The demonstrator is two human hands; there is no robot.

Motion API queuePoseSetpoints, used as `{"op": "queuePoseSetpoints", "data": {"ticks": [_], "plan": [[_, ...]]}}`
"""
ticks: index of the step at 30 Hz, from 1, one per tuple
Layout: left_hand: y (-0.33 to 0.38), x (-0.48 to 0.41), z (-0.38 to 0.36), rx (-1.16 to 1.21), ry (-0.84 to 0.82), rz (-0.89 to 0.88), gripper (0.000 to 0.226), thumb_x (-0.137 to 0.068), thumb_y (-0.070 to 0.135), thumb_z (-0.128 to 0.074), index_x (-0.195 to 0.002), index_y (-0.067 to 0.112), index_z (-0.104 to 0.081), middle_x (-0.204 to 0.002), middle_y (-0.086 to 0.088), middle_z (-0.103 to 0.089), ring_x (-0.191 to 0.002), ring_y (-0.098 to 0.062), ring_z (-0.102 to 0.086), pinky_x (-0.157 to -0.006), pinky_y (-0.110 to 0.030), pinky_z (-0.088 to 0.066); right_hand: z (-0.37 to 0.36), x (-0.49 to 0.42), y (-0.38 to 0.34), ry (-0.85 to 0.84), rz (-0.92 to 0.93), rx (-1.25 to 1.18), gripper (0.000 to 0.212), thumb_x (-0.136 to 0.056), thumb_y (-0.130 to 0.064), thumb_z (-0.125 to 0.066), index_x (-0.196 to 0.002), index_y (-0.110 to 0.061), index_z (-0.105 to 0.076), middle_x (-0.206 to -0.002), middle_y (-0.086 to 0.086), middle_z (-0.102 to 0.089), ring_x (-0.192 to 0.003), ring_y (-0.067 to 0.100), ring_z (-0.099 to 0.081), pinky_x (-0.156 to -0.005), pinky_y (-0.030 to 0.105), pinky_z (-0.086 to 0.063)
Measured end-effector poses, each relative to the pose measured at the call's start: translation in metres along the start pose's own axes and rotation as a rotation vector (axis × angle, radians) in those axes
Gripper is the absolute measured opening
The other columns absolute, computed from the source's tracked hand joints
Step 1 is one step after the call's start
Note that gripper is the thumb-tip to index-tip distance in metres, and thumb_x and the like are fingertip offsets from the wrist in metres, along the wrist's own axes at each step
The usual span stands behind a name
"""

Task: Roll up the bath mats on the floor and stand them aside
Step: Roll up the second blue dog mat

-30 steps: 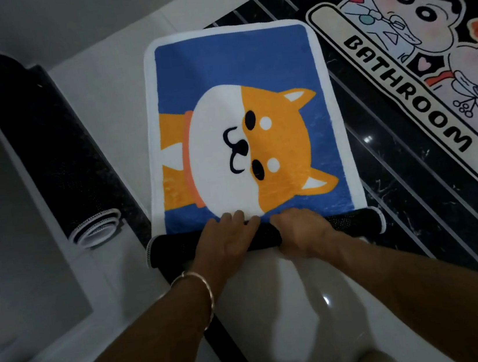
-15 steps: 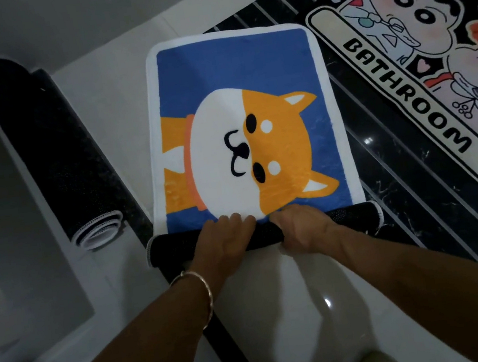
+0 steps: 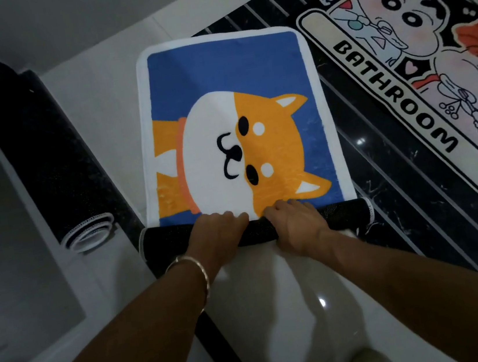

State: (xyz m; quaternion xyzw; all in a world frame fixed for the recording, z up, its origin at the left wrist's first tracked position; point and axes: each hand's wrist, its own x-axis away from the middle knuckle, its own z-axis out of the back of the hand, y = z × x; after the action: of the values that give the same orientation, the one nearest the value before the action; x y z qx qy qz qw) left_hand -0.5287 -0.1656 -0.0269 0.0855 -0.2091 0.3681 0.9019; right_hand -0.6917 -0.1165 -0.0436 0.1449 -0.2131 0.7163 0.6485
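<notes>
Grip: left hand (image 3: 217, 233) and right hand (image 3: 296, 225) curl over rolled end of dog mat (image 3: 228, 85), lower centre; advance both evenly, ends aligned.

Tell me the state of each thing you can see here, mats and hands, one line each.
Blue dog-print bath mat: near end rolled, rest flat on the floor.
Black rolled-up mat: fully rolled, lying on its side, not stood up.
Black cartoon BATHROOM mat: flat, unrolled.
Left hand: grips the blue mat's roll.
Right hand: grips the same roll.
</notes>
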Motion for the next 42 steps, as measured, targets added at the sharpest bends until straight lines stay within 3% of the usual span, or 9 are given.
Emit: {"op": "queuePoseSetpoints", "data": {"ticks": [3,6,10,16,22,27,31,34,42], "plan": [[-0.003,-0.012,0.008,0.041,-0.096,-0.018,0.024,-0.087,0.019,-0.057,-0.11,0.018,-0.052,-0.1,-0.005,-0.062,-0.09,-0.025,-0.062,-0.067,-0.032,-0.04,-0.006,0.009,-0.003,0.153,-0.014,0.154,0.043,-0.053,-0.017,-0.081,-0.089,-0.016,-0.058,-0.083,0.006,-0.058,-0.07,0.029,-0.058,-0.058,0.037,-0.043],[-0.002,-0.006,0.008,0.071,-0.062,-0.02,0.03,-0.085,0.02,-0.058,-0.114,0.019,-0.047,-0.103,-0.004,-0.058,-0.091,-0.023,-0.059,-0.066,-0.032,-0.038,0.003,0.003,0.002,-0.001,0.009,0.024,0.034,-0.078,-0.025,-0.068,-0.108,-0.016,-0.054,-0.105,0.007,-0.057,-0.095,0.029,-0.057,-0.073,0.034,-0.038],[-0.002,0.005,-0.003,0.027,0.061,-0.004,0.029,-0.087,0.02,-0.053,-0.114,0.02,-0.042,-0.103,-0.003,-0.052,-0.088,-0.021,-0.054,-0.063,-0.031,-0.034,0.021,-0.01,0.005,-0.237,0.035,-0.169,0.032,-0.082,-0.025,-0.065,-0.11,-0.014,-0.056,-0.111,0.007,-0.06,-0.102,0.025,-0.058,-0.072,0.028,-0.041],[-0.004,-0.006,0.006,0.139,-0.184,-0.017,0.028,-0.083,0.024,-0.062,-0.109,0.019,-0.053,-0.099,-0.003,-0.062,-0.089,-0.024,-0.062,-0.066,-0.03,-0.04,0.0,0.016,-0.002,0.128,0.094,0.067,0.036,-0.069,-0.02,-0.067,-0.102,-0.013,-0.053,-0.1,0.009,-0.056,-0.094,0.032,-0.055,-0.072,0.038,-0.037],[0.001,0.01,-0.022,0.032,0.182,-0.042,0.047,-0.054,0.026,-0.079,-0.094,0.018,-0.055,-0.069,0.0,-0.053,-0.049,-0.017,-0.05,-0.043,-0.024,-0.025,0.018,-0.003,0.002,-0.177,0.081,-0.037,0.044,-0.081,-0.028,-0.067,-0.117,-0.012,-0.048,-0.117,0.009,-0.053,-0.107,0.029,-0.052,-0.078,0.033,-0.04],[0.005,0.0,-0.01,0.111,-0.031,0.134,0.03,-0.084,0.023,-0.059,-0.11,0.018,-0.045,-0.102,-0.003,-0.057,-0.086,-0.023,-0.061,-0.065,-0.031,-0.039,0.003,0.012,-0.006,0.164,0.091,0.164,0.051,-0.041,-0.019,-0.086,-0.084,-0.014,-0.059,-0.075,0.007,-0.058,-0.063,0.027,-0.057,-0.054,0.034,-0.042],[0.007,0.011,-0.012,0.055,0.105,0.074,0.046,-0.088,0.02,-0.049,-0.131,0.019,-0.035,-0.114,-0.006,-0.048,-0.094,-0.024,-0.052,-0.069,-0.033,-0.035,0.007,0.005,-0.005,-0.006,0.045,0.095,0.044,-0.077,-0.023,-0.069,-0.114,-0.016,-0.047,-0.11,0.008,-0.053,-0.1,0.03,-0.052,-0.082,0.04,-0.041],[0.005,0.014,-0.011,-0.002,0.106,0.029,0.047,-0.092,0.022,-0.047,-0.135,0.018,-0.029,-0.116,-0.007,-0.047,-0.095,-0.024,-0.051,-0.068,-0.033,-0.031,0.023,-0.007,0.001,-0.175,0.054,-0.041,0.048,-0.081,-0.031,-0.066,-0.12,-0.016,-0.044,-0.117,0.009,-0.052,-0.107,0.028,-0.051,-0.086,0.035,-0.039],[-0.005,-0.001,0.009,0.208,-0.111,0.01,0.039,-0.083,0.021,-0.061,-0.116,0.016,-0.043,-0.102,-0.005,-0.059,-0.089,-0.025,-0.06,-0.064,-0.032,-0.04,0.009,0.005,-0.001,0.157,0.064,0.197,0.046,-0.065,-0.021,-0.078,-0.105,-0.018,-0.056,-0.093,0.007,-0.059,-0.083,0.029,-0.057,-0.071,0.041,-0.044]]}}
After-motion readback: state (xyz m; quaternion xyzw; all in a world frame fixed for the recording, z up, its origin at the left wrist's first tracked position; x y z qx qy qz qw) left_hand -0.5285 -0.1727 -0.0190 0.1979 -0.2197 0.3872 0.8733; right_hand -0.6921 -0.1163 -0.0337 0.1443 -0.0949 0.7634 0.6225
